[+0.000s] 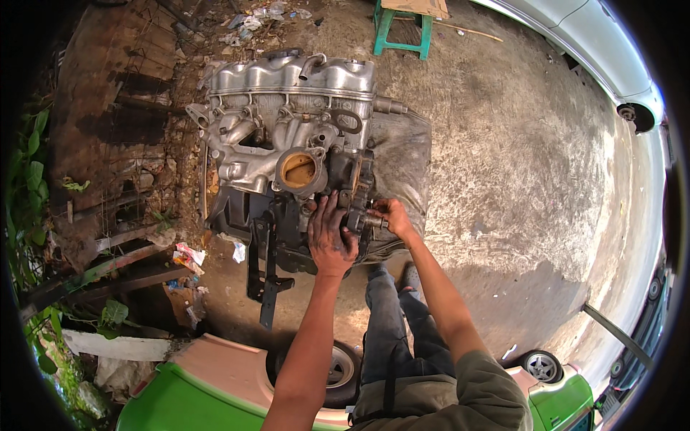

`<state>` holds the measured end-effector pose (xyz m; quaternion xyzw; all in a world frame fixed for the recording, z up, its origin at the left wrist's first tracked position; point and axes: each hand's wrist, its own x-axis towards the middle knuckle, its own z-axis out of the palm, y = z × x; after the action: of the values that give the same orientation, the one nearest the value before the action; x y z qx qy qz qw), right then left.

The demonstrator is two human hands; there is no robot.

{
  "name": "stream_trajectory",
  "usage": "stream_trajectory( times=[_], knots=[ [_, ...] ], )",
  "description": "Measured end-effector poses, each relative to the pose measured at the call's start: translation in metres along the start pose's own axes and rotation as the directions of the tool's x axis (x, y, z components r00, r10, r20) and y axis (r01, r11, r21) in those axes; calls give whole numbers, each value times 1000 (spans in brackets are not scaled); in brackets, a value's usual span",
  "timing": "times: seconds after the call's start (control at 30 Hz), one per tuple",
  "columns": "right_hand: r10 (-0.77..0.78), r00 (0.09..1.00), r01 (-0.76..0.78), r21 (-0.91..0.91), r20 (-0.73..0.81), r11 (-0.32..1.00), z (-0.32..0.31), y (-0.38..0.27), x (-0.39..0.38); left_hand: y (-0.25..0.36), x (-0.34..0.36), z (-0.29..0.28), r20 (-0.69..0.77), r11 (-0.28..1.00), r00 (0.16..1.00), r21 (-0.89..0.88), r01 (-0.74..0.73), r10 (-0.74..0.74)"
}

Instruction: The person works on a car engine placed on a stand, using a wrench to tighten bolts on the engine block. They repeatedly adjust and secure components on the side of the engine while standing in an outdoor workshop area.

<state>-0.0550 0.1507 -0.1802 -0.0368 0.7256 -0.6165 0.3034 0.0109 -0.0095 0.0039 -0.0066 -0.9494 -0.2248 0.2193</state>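
Observation:
A car engine (pixel 248 133) stands in front of me, with a ribbed silver valve cover (pixel 287 77) along its far side. Its intake manifold (pixel 241 164) ends in a round throttle opening (pixel 300 171), brownish inside. My left hand (pixel 333 233) rests on the dark near side of the engine, fingers spread and pointing away from me, thumb beside a protruding metal part. At the engine's right end, my right hand (pixel 394 217) has its fingers curled at a short round metal piece (pixel 375 222) that sticks out. Its fingertips are partly hidden.
A black bracket (pixel 266 273) juts from the engine's near left. Beneath and to the right lies a dark sheet (pixel 406 154). Rubble and wooden planks (pixel 136 276) line the left. A green stool (pixel 402 29) stands far ahead, cars are at right, and a green car body (pixel 180 395) is below.

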Motion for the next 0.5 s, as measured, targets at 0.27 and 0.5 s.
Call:
stream_trajectory(
  times=[0.27,0.5],
  knots=[
    [98,936,-311,666,338,678,-27,-17,-12,2,2,-3,-13,1000,1000,-20,-14,13],
    [264,892,-443,594,367,672,-22,-15,-10,7,-18,-19,-30,987,998,-149,56,-61]
  ],
)
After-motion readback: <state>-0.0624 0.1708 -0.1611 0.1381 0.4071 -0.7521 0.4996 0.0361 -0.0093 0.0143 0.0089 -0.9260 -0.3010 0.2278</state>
